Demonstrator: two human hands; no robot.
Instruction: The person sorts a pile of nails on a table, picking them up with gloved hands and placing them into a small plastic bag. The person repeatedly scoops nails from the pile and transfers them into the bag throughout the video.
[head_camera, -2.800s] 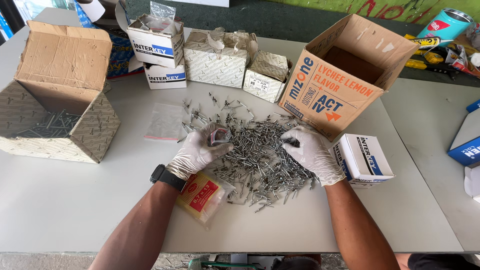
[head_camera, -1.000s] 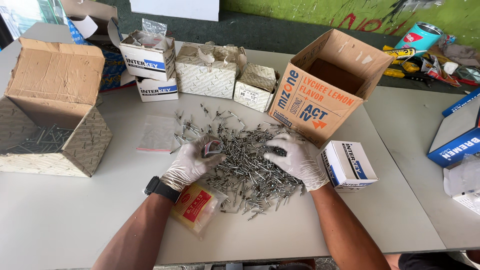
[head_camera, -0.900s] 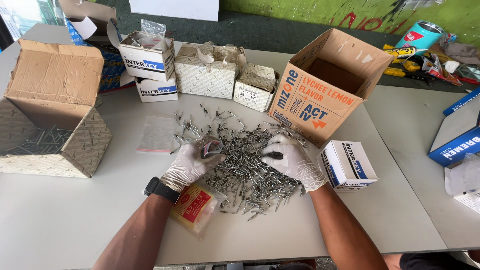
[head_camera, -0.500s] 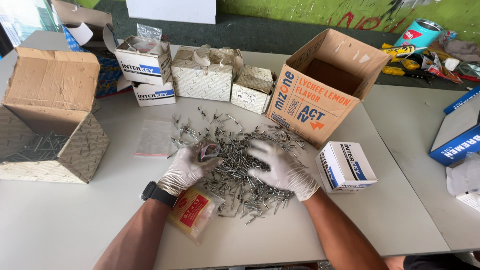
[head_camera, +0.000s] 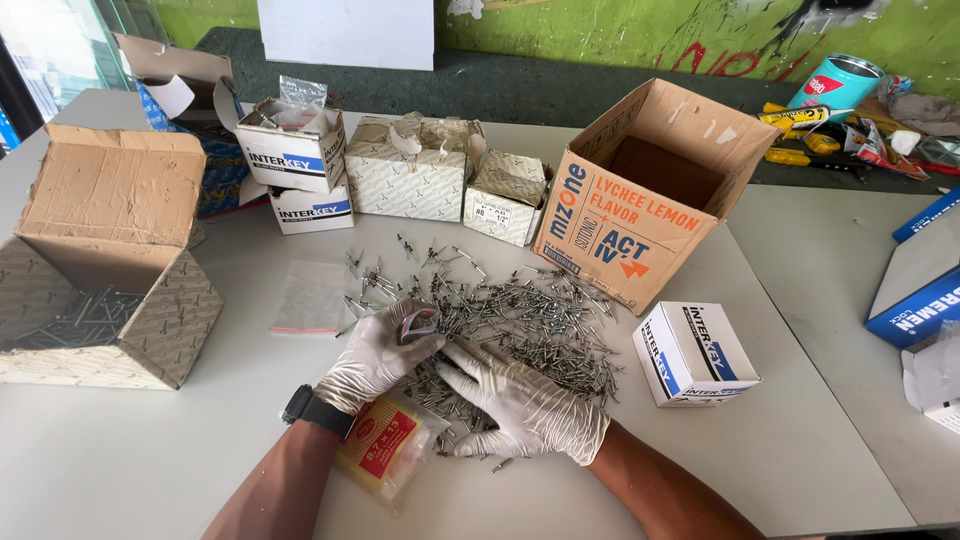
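Our right hand (head_camera: 525, 405) has slid left, fingers spread flat on the metal rivets (head_camera: 520, 320). Our left hand (head_camera: 378, 352), in a thin white glove, curls closed around a bunch of them.

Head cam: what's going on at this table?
A person in white gloves works over a loose pile of small metal fasteners spread on a white table. The left hand cups a small bunch of them at the pile's near edge; the right hand lies flat, fingers spread, on the pile. A small plastic bag with a red and yellow label lies by the left wrist. Open cardboard boxes ring the pile; the big one on the left holds more fasteners.
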